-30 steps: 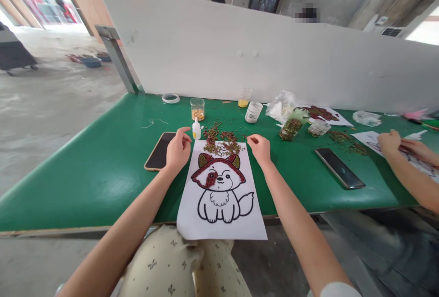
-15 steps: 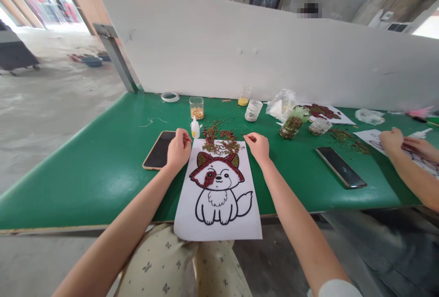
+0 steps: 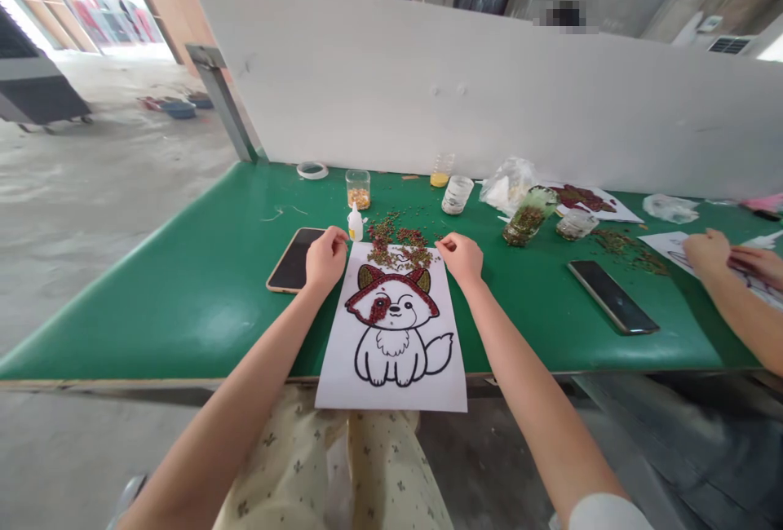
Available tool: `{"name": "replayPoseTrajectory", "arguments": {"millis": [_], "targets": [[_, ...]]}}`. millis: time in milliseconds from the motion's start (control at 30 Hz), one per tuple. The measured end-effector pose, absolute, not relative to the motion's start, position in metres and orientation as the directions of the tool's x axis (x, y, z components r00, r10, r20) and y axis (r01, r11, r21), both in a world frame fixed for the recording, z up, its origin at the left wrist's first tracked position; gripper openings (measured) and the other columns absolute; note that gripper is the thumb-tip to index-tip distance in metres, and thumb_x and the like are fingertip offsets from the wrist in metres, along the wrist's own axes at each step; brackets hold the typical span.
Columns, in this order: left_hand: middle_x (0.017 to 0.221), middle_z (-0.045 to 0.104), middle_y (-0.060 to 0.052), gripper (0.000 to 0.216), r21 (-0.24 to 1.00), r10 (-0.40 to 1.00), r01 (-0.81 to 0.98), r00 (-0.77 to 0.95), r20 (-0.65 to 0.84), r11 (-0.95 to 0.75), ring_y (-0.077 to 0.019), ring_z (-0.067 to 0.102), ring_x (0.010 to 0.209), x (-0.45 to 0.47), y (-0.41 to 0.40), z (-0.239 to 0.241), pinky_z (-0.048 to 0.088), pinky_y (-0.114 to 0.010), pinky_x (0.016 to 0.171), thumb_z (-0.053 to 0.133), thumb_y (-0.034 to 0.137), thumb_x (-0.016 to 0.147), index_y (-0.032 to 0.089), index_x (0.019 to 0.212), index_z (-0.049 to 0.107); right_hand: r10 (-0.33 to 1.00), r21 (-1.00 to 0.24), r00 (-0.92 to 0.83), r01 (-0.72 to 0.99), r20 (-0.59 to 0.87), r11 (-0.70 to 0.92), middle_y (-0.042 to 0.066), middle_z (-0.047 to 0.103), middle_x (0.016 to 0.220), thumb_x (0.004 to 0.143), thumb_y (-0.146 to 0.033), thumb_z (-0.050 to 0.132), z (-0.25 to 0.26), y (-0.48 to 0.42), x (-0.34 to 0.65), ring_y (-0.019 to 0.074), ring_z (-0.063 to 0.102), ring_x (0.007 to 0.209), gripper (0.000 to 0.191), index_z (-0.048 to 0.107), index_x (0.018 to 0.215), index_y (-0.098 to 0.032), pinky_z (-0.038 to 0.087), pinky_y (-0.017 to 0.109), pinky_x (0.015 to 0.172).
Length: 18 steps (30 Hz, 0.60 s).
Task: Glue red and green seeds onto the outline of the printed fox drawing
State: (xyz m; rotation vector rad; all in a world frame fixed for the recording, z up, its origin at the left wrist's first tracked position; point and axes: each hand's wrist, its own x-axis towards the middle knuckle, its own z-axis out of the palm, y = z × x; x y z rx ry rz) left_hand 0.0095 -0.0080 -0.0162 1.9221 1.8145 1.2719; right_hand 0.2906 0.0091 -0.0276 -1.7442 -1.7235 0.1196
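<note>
A sheet of paper with a black-outlined cartoon fox-like animal lies before me, its lower end reaching past the table's front edge. Dark red and green seeds cover parts of the animal's head. Loose seeds are heaped around the sheet's top edge. My left hand, fingers curled closed, is by the top left corner, between a phone and a small white glue bottle. At the top right corner, my right hand is pinched closed. What either hand holds, if anything, is too small to make out.
Behind the sheet stand a clear cup of yellow kernels, a tape roll and a tilted jar of seeds. Another phone lies to the right. Beyond it are a co-worker's hands. A white partition borders the table.
The camera view has shifted slightly, so most things appear a little further right. The sheet's lower edge sits higher in view and looks straighter. Both hands keep nearly the same closed poses.
</note>
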Motion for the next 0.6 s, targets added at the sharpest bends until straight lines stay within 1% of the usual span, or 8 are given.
{"name": "replayPoseTrajectory", "arguments": {"millis": [167,267,400,600], "targets": [[0.063,0.06,0.001,0.018,0.656,0.902,0.727,-0.122,0.415,-0.203,-0.0123,0.051,0.057,0.011,-0.011,-0.012,0.036,-0.023,0.058,0.042,0.014,0.071,0.019,0.072,0.059,0.913,-0.369,-0.005,0.914,0.407,0.17,0.003,0.067,0.076,0.085,-0.026,0.053,-0.028,0.008,0.284,0.0172,0.056,0.08,0.016,0.062,0.073,-0.02,0.028,0.025,0.057],[0.062,0.059,0.001,0.016,0.658,0.9,0.726,-0.128,0.417,-0.202,-0.0124,0.05,0.057,0.011,-0.013,-0.01,0.035,-0.023,0.058,0.043,0.016,0.071,0.019,0.07,0.059,0.909,-0.306,-0.039,0.935,0.415,0.179,0.005,0.067,0.079,0.088,-0.023,0.05,-0.027,0.007,0.281,0.0178,0.056,0.082,0.018,0.062,0.075,-0.02,0.028,0.026,0.059],[0.061,0.059,0.001,0.016,0.664,0.903,0.723,-0.137,0.408,-0.19,-0.0127,0.05,0.056,0.011,-0.013,-0.01,0.034,-0.024,0.057,0.043,0.018,0.07,0.019,0.07,0.059,0.907,-0.259,-0.045,0.951,0.419,0.167,0.006,0.067,0.08,0.091,-0.022,0.044,-0.025,0.007,0.279,0.0177,0.056,0.081,0.024,0.062,0.076,-0.019,0.028,0.027,0.059],[0.058,0.055,0.001,0.017,0.658,0.914,0.727,-0.105,0.391,-0.197,-0.0126,0.048,0.055,0.011,-0.011,-0.01,0.032,-0.024,0.056,0.043,0.02,0.07,0.02,0.069,0.06,0.906,-0.231,-0.047,0.96,0.42,0.157,0.005,0.068,0.082,0.093,-0.024,0.041,-0.024,0.007,0.281,0.017,0.056,0.081,0.025,0.063,0.082,-0.019,0.027,0.026,0.058]]}}
